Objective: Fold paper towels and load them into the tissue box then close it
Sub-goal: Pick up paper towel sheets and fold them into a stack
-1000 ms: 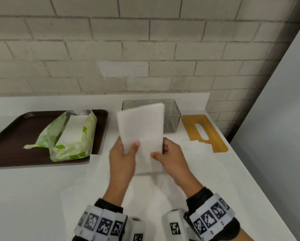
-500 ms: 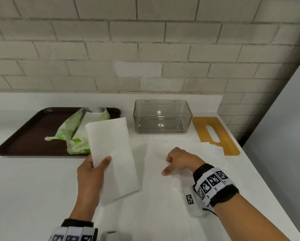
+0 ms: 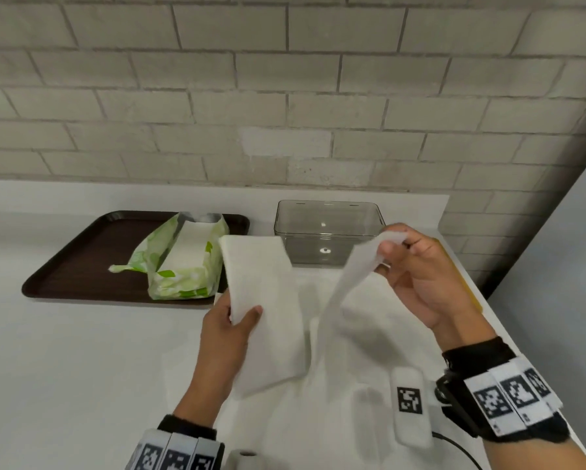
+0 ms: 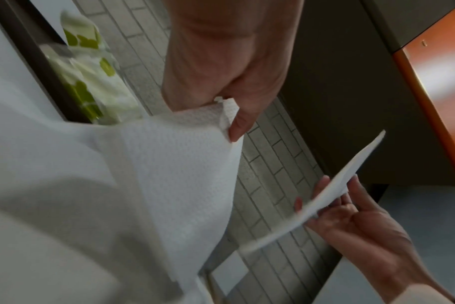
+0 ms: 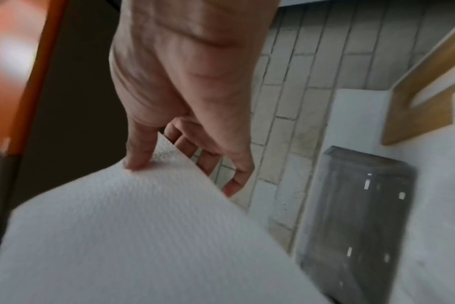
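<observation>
Two loose paper towels [image 3: 264, 310] [image 3: 349, 283], perhaps more beneath; one box [image 3: 329, 232], tray [image 3: 81, 266], lid [image 3: 468, 286].

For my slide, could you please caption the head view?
Left hand holds a folded towel; right hand lifts another sheet.

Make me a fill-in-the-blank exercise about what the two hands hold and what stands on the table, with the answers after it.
1. The left hand holds a ___ paper towel.
2. The fingers of the right hand lift a loose sheet by its ___.
3. The clear tissue box is ___ inside.
4. On the brown ___ lies the green pack.

Missing words: folded; corner; empty; tray.
</observation>
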`<state>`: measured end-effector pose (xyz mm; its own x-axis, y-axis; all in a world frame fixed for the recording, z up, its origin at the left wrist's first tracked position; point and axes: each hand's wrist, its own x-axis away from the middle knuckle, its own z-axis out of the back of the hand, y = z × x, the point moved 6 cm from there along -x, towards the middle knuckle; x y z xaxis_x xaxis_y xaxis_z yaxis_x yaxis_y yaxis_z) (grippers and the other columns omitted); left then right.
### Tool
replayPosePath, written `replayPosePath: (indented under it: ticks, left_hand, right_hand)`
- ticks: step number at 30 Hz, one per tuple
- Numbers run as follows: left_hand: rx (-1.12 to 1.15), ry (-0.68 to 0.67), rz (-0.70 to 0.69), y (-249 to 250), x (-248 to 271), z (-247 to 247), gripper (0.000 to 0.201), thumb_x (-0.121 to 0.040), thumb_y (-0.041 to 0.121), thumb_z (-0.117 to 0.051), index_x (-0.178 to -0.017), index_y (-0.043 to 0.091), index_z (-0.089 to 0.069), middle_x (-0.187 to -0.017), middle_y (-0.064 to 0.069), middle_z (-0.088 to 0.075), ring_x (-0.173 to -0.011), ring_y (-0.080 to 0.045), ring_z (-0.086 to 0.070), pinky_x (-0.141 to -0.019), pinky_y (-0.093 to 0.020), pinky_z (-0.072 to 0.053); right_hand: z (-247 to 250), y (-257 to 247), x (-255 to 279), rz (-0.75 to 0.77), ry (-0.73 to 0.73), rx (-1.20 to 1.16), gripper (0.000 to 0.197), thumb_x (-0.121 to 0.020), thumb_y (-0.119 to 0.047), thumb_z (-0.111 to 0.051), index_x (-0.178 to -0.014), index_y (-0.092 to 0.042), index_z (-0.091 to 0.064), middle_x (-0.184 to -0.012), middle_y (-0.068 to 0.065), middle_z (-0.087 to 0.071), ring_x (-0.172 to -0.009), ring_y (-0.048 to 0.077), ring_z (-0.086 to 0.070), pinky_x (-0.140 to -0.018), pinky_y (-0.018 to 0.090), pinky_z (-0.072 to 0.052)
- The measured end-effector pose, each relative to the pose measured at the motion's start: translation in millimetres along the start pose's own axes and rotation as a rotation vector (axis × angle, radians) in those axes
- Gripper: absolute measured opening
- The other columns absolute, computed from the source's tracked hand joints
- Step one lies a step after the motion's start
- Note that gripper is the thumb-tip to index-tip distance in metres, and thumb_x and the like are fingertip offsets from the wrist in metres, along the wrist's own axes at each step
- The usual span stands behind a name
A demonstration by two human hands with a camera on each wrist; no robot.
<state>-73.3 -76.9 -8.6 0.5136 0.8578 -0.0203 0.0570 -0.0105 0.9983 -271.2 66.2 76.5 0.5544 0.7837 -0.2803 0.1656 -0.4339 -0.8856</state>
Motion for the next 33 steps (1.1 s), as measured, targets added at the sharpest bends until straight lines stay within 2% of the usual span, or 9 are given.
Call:
replayPosePath:
  ticks: [4, 8, 11, 14, 17, 20, 22, 26, 33]
  left_hand:
    - [0.073, -0.16, 0.034, 9.4, 6.0, -32.5, 0.043, -0.093, -0.002, -0.05, -0.114, 0.035, -0.061, -0.109, 0.008, -0.071, -0.103, -0.014, -0.067, -0.087, -0.033, -0.053]
    - [0.207, -0.25, 0.143, 14.3, 16.5, -60.1, 0.042, -0.095, 0.004, -0.043, -0.111, 0.035, -0.066, -0.115, 0.007, -0.07, -0.113, -0.015, -0.062, -0.101, -0.038, -0.045]
    - [0.328, -0.228, 0.215, 14.4, 21.0, -66.4, 0.023, -0.097, 0.027, -0.047, -0.101, 0.023, -0.069, -0.102, -0.001, -0.073, -0.094, -0.018, -0.068, -0.087, -0.036, -0.052]
    - [0.271, -0.293, 0.165, 16.5, 22.2, -71.8, 0.022, -0.097, 0.036, -0.044, -0.105, 0.032, -0.064, -0.102, 0.004, -0.073, -0.095, -0.016, -0.069, -0.081, -0.034, -0.052]
    - [0.228, -0.297, 0.07, 22.1, 18.3, -70.2, 0.03, -0.094, 0.009, -0.052, -0.115, 0.029, -0.061, -0.11, 0.003, -0.072, -0.102, -0.019, -0.068, -0.09, -0.039, -0.052]
    - [0.188, -0.291, 0.0, 23.1, 9.3, -63.8, 0.036, -0.092, 0.003, -0.054, -0.12, 0.024, -0.06, -0.114, 0.0, -0.07, -0.106, -0.02, -0.066, -0.093, -0.04, -0.051]
    - [0.101, -0.25, -0.076, 22.7, 4.0, -60.9, 0.035, -0.091, 0.004, -0.057, -0.116, 0.029, -0.061, -0.113, 0.002, -0.07, -0.106, -0.018, -0.066, -0.092, -0.038, -0.052]
    - [0.023, -0.176, -0.158, 21.3, 2.2, -66.8, 0.04, -0.091, 0.003, -0.056, -0.108, 0.04, -0.054, -0.113, 0.007, -0.066, -0.107, -0.013, -0.063, -0.09, -0.031, -0.053]
    - [0.055, -0.1, -0.213, 20.8, -0.5, -70.4, 0.044, -0.088, 0.0, -0.059, -0.109, 0.038, -0.051, -0.114, 0.006, -0.063, -0.107, -0.012, -0.061, -0.085, -0.028, -0.052]
  right_hand:
    - [-24.0, -9.8, -6.7, 0.129, 0.145, 0.351, 0.007, -0.08, -0.019, -0.068, -0.077, -0.018, -0.063, -0.07, -0.007, -0.064, -0.067, 0.006, -0.058, -0.064, 0.018, -0.049]
    - [-35.0, 10.4, -12.0, 0.224, 0.306, 0.926, 0.014, -0.095, -0.022, -0.051, -0.089, -0.014, -0.061, -0.072, -0.011, -0.058, -0.067, 0.006, -0.053, -0.062, 0.018, -0.041]
    - [-31.1, 22.9, -12.2, 0.195, 0.394, 1.083, 0.021, -0.097, -0.028, -0.047, -0.102, -0.013, -0.061, -0.084, -0.01, -0.06, -0.077, 0.011, -0.056, -0.062, 0.02, -0.04]
    - [-33.6, 21.5, -11.9, 0.179, 0.44, 1.182, 0.023, -0.097, -0.032, -0.045, -0.108, -0.017, -0.058, -0.09, -0.001, -0.065, -0.08, 0.019, -0.06, -0.064, 0.028, -0.044]
    - [-29.7, 24.3, -8.7, 0.104, 0.394, 1.034, 0.029, -0.092, -0.039, -0.053, -0.116, -0.022, -0.05, -0.1, -0.002, -0.061, -0.09, 0.017, -0.059, -0.075, 0.032, -0.05]
    - [-16.7, 40.8, 6.4, -0.243, 0.306, 0.449, 0.048, -0.083, -0.033, -0.067, -0.123, -0.023, -0.044, -0.111, -0.002, -0.06, -0.099, 0.013, -0.061, -0.085, 0.029, -0.051]
    - [-17.3, 49.8, 17.8, -0.356, 0.195, 0.163, 0.037, -0.084, -0.016, -0.065, -0.119, -0.017, -0.054, -0.112, 0.004, -0.068, -0.101, 0.021, -0.066, -0.086, 0.034, -0.054]
    - [-17.8, 47.5, 26.2, -0.181, 0.273, 0.449, 0.024, -0.09, -0.01, -0.058, -0.1, -0.032, -0.06, -0.106, -0.006, -0.069, -0.1, 0.013, -0.065, -0.088, 0.031, -0.054]
    - [-23.4, 43.2, 30.2, 0.053, 0.317, 0.52, 0.036, -0.09, -0.012, -0.059, -0.109, -0.04, -0.046, -0.106, -0.019, -0.06, -0.098, 0.001, -0.06, -0.081, 0.016, -0.053]
